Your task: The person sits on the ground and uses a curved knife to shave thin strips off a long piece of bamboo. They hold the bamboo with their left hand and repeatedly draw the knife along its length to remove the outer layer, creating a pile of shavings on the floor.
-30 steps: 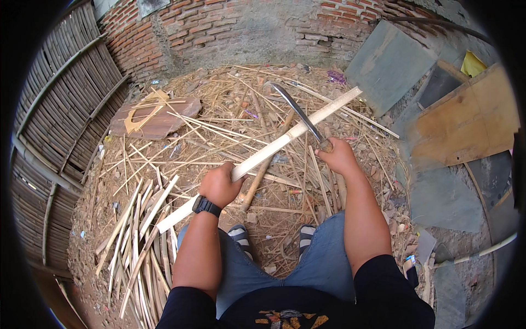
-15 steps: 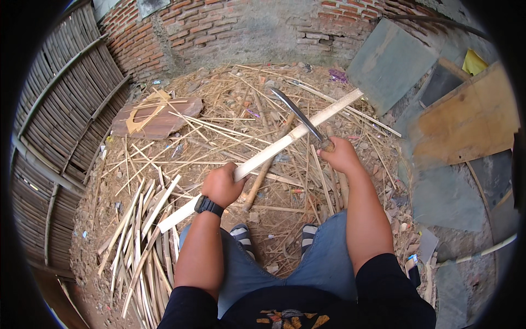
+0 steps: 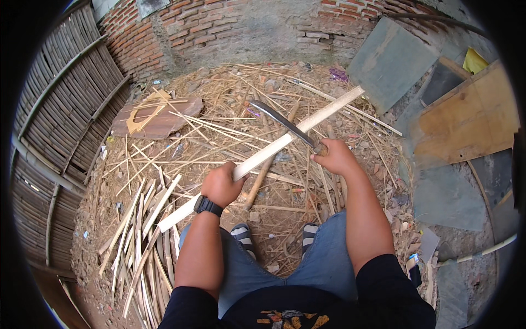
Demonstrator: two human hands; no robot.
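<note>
A long, pale bamboo strip (image 3: 323,113) runs slantwise in front of me, from lower left to upper right. My left hand (image 3: 222,185) is closed around its lower part, with the strip's near end sticking out past my wrist. In my right hand (image 3: 335,156) is the wooden handle of a machete (image 3: 279,118), held in a closed grip. Its dark, curved blade lies across the strip's upper half and points to the far left. Whether the edge bites into the strip, I cannot tell.
Split bamboo strips (image 3: 143,241) are heaped at my left. Thin slivers litter the ground around a brown board (image 3: 181,112). A bamboo fence (image 3: 60,142) stands left, a brick wall (image 3: 241,33) at the back. Grey sheets (image 3: 392,63) and a plywood panel (image 3: 466,118) lean at right.
The machete blade has swung left and down along the strip, its tip now lower and nearer to me. My right hand has shifted slightly left; my left hand and the strip stay nearly still.
</note>
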